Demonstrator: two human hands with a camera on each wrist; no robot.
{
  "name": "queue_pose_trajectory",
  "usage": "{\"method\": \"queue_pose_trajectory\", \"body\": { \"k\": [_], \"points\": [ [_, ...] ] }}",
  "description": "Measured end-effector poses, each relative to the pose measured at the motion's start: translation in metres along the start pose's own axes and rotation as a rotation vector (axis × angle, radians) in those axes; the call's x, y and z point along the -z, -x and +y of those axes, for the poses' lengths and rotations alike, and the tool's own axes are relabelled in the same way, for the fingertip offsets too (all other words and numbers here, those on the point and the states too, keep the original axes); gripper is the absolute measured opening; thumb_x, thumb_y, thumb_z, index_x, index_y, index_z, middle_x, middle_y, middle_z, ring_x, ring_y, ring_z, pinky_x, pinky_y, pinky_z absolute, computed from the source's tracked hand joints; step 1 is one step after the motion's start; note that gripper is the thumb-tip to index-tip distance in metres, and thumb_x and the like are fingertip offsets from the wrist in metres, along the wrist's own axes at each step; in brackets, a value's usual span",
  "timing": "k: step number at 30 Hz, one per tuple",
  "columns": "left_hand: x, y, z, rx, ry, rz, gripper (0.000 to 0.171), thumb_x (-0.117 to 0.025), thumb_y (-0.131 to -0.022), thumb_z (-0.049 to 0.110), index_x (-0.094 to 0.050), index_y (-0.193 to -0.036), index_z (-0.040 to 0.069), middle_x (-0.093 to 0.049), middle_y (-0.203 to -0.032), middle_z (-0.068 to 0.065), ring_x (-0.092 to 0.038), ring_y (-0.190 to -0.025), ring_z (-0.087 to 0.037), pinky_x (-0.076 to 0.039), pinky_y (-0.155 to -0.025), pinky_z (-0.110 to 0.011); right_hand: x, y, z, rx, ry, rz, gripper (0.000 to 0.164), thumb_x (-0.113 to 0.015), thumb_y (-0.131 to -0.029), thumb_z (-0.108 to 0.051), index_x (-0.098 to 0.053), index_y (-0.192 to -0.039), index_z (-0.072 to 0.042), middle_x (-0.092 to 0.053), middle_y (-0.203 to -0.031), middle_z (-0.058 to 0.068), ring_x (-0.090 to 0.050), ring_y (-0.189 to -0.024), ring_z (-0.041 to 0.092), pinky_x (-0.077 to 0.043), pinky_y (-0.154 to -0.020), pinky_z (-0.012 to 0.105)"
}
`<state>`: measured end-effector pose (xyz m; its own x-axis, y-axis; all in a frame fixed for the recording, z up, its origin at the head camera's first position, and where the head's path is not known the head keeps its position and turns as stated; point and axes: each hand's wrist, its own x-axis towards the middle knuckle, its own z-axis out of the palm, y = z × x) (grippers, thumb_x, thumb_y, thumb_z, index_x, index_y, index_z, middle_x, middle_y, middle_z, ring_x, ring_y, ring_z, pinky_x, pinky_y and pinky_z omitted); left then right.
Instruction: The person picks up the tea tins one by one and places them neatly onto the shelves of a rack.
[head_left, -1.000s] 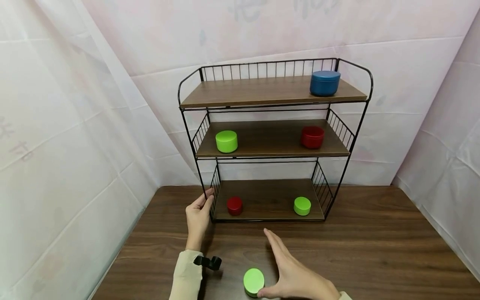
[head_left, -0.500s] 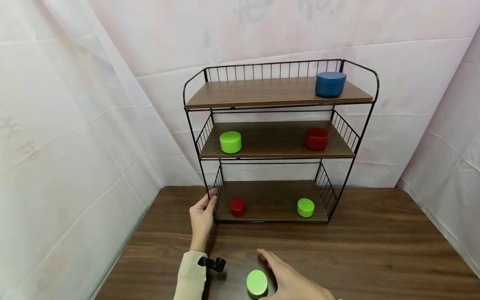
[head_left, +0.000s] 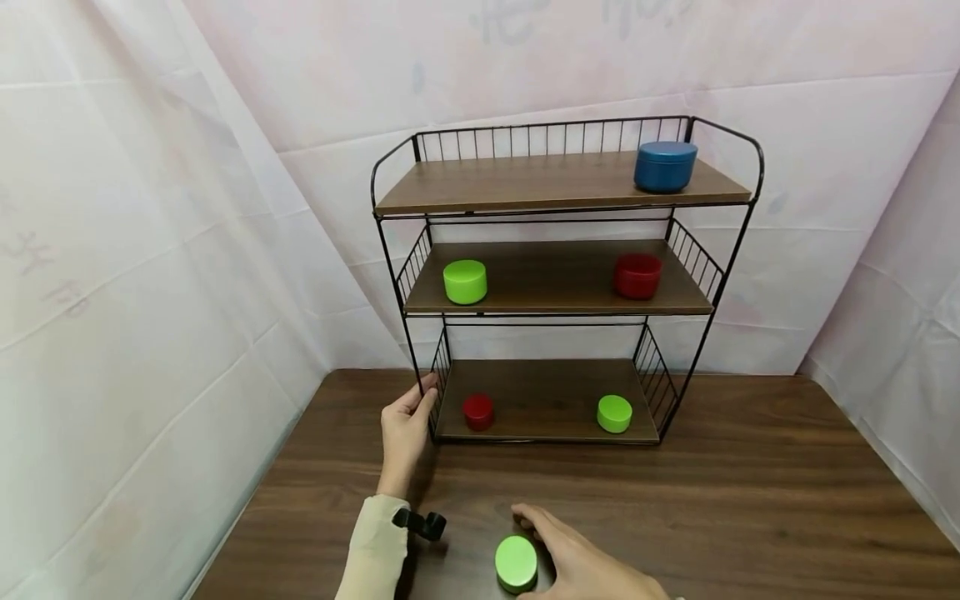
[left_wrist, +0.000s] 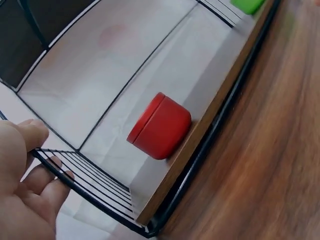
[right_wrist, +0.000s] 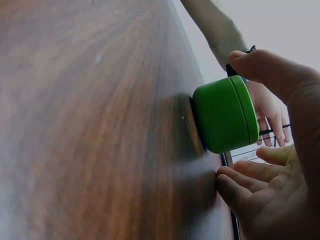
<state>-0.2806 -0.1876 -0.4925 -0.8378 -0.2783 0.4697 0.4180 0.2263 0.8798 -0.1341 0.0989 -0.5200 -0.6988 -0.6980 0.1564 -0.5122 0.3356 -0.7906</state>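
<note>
My left hand (head_left: pixel 405 422) grips the left side rail of a black wire shelf rack (head_left: pixel 557 313); thumb and fingers lie on either side of the rail in the left wrist view. A round lidded green tin (head_left: pixel 516 563) stands upright on the table, in front of the rack. Around its right side curves my right hand (head_left: pixel 581 562), thumb and fingers spread apart. In the right wrist view, gaps show between that hand and the green tin (right_wrist: pixel 222 115). Closest to my left hand on the bottom shelf sits a small red tin (left_wrist: pixel 161 126).
The bottom shelf also bears a small green tin (head_left: pixel 614 414). On the middle shelf are a green tin (head_left: pixel 465 282) and a dark red tin (head_left: pixel 637 276). A blue tin (head_left: pixel 665 167) stands at the top shelf's right. White cloth (head_left: pixel 150 292) hangs around the wooden table (head_left: pixel 750 500).
My right hand has drawn back and its fingers have bent in closer around the table's green tin. The left hand keeps its grip on the rack. The head view has shifted slightly.
</note>
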Motion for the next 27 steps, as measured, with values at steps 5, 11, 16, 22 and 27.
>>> {"method": "queue_pose_trajectory", "body": {
  "k": [5,11,16,22,27],
  "points": [
    [0.000,0.002,0.006,-0.072,-0.097,0.027,0.027,-0.073,-0.094,0.001,-0.075,-0.121,-0.001,-0.075,-0.118,-0.018,-0.071,-0.110,-0.030,-0.050,-0.082,-0.004,0.002,0.001,0.000,-0.042,-0.021,-0.015,0.096,-0.083,-0.087,-0.044,-0.031,-0.159,-0.007,-0.050,-0.150,0.011,-0.051,-0.136,0.019,-0.049,-0.106,0.031],
    [0.015,-0.002,0.036,-0.198,-0.049,-0.006,0.026,-0.072,-0.090,-0.010,-0.074,-0.116,-0.009,-0.074,-0.107,-0.028,-0.076,-0.098,-0.031,-0.054,-0.080,-0.009,0.004,0.001,0.001,-0.014,-0.007,-0.018,0.096,-0.082,-0.087,-0.047,-0.032,-0.158,-0.006,-0.052,-0.147,0.010,-0.053,-0.133,0.018,-0.049,-0.106,0.030],
    [0.029,-0.016,0.031,-0.116,-0.027,-0.168,0.027,-0.071,-0.091,-0.010,-0.073,-0.118,-0.009,-0.074,-0.108,-0.029,-0.072,-0.103,-0.042,-0.055,-0.084,-0.012,0.006,0.001,0.002,0.022,-0.007,-0.029,0.095,-0.082,-0.088,-0.042,-0.031,-0.157,-0.001,-0.051,-0.147,0.013,-0.052,-0.133,0.020,-0.049,-0.105,0.031],
    [0.034,-0.017,0.013,-0.048,-0.026,-0.241,0.030,-0.074,-0.094,0.002,-0.072,-0.122,-0.006,-0.074,-0.115,-0.023,-0.072,-0.110,-0.032,-0.055,-0.087,-0.013,0.008,0.001,0.002,0.025,0.042,-0.035,0.098,-0.082,-0.087,-0.046,-0.031,-0.157,-0.001,-0.051,-0.148,0.013,-0.052,-0.135,0.020,-0.049,-0.106,0.032],
    [0.032,-0.009,0.007,-0.065,-0.043,-0.179,0.030,-0.077,-0.093,0.007,-0.075,-0.122,0.001,-0.075,-0.118,-0.016,-0.072,-0.111,-0.018,-0.053,-0.087,-0.011,0.008,0.001,-0.001,-0.023,-0.005,-0.058,0.095,-0.082,-0.088,-0.044,-0.031,-0.157,-0.003,-0.050,-0.150,0.013,-0.050,-0.136,0.020,-0.049,-0.106,0.032]
  ]
}}
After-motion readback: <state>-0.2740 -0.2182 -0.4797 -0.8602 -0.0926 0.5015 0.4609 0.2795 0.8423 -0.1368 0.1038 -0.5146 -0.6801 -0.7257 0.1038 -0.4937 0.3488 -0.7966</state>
